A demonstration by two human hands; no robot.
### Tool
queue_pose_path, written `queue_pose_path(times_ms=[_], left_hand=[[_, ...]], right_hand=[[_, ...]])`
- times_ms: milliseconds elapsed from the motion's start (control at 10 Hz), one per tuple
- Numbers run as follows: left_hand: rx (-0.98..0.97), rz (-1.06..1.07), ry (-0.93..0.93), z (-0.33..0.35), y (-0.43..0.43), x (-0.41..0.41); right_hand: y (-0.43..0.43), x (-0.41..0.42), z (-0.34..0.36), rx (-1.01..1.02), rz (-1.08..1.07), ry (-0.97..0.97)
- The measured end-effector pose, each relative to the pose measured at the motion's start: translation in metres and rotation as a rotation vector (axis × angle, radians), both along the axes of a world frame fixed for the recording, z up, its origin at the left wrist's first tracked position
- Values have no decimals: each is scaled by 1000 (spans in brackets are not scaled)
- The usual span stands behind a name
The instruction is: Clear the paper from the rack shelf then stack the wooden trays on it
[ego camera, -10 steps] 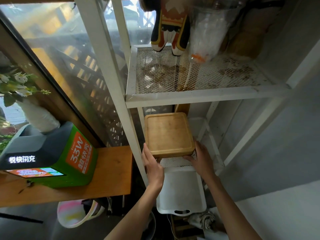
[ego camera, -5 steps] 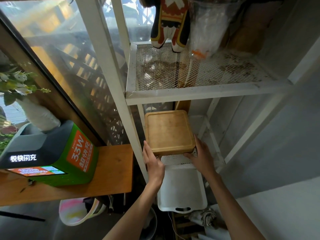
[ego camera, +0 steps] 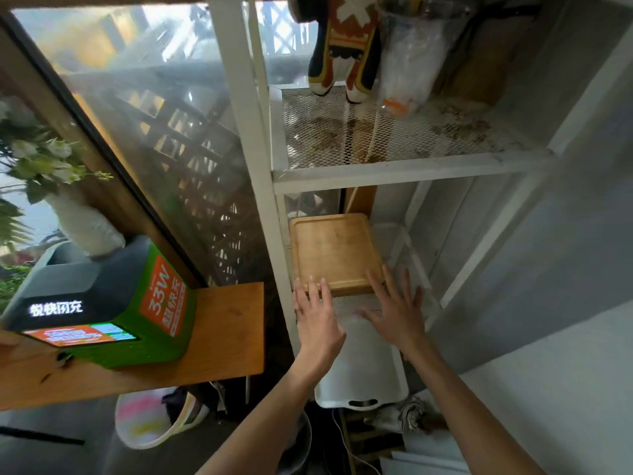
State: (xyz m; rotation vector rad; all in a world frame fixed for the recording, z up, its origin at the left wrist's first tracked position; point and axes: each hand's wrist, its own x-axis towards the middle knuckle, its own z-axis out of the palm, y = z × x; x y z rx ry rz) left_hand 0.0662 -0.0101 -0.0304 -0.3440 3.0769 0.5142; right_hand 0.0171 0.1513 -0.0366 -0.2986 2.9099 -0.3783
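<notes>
A square wooden tray (ego camera: 335, 252) lies flat on the lower mesh shelf (ego camera: 407, 258) of the white metal rack, at its left side. My left hand (ego camera: 317, 317) hovers at the tray's near left corner, fingers spread and holding nothing. To the right, my right hand (ego camera: 394, 310) is just off the tray's near right corner, also spread and empty. I see no paper on that shelf.
The upper mesh shelf (ego camera: 394, 166) holds a plush toy (ego camera: 346, 46) and a clear plastic container (ego camera: 414, 53). A white plastic tray (ego camera: 363, 371) sits below my hands. At left, a green box (ego camera: 137, 303) rests on a wooden table (ego camera: 219, 337). A grey wall closes the right side.
Both hands have let go of the wooden tray's near corners and opened, pulling back slightly. The tray now rests on the lower shelf, a little further in.
</notes>
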Motion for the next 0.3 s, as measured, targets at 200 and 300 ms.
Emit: queue_pose_path(times_ms=[200,300], left_hand=[[87,-100,133,38,-7,8],[360,-167,192,57,-23,17]], right_hand=[[-4,4,26,-355,-168,98],[-16,12,51,-803,-418,-14]])
